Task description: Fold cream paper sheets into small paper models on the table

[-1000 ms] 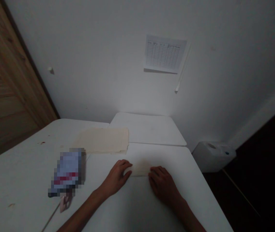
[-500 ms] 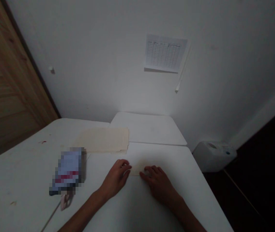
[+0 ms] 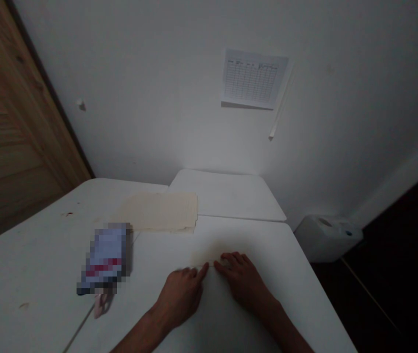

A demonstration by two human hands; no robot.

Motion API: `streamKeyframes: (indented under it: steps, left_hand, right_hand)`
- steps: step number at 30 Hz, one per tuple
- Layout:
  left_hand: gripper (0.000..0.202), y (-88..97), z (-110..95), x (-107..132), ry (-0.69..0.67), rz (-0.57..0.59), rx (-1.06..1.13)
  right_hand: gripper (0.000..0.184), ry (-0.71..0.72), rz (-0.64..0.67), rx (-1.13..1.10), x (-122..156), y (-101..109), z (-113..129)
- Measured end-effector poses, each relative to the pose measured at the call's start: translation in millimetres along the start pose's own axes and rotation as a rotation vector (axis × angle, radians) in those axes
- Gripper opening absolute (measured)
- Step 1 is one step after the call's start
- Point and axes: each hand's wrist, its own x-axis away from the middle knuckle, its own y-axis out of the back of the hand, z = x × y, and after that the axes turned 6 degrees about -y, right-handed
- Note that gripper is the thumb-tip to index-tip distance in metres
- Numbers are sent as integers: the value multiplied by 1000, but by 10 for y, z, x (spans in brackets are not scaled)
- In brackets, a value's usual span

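Note:
Both of my hands rest on the white table (image 3: 39, 255). My left hand (image 3: 183, 294) lies flat, its fingers stretched toward a small cream paper piece (image 3: 209, 254). My right hand (image 3: 242, 282) lies flat beside it, fingers spread. The fingertips of the two hands almost meet at the paper's near edge. In the dim light the paper is faint and its outline is hard to make out. Neither hand holds anything.
A stack of cream sheets (image 3: 161, 212) lies further back on the table. A blurred-out box (image 3: 106, 257) sits to the left, with pink scissor handles (image 3: 100, 304) below it. A second white table (image 3: 227, 196) stands behind. There is a white bin (image 3: 326, 235) on the floor at right and a wooden door (image 3: 6, 137) at left.
My left hand has drawn back toward me and shifted right. My right hand has slid left, so the fingertips now meet at the paper's near edge.

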Motion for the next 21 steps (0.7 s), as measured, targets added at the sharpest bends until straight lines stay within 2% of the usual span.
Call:
streamKeyframes:
  steps: [4,11,17,21]
  left_hand:
    - [57,17,-40,-30,37,49,-27]
    - [51,32,-1,43,107,49,-43]
    - [45,27,120,191,154,-7,-41]
    - [42,-26,130,250,166,-52,-52]
  right_hand:
    - [46,3,-12,-3,4,-18,-13]
    - [47,-16,11,-6,7,-21,-17]
    - [48,-24,24,-4,10,-7,-14]
    - [48,-26,30,0,2,-12,-14]
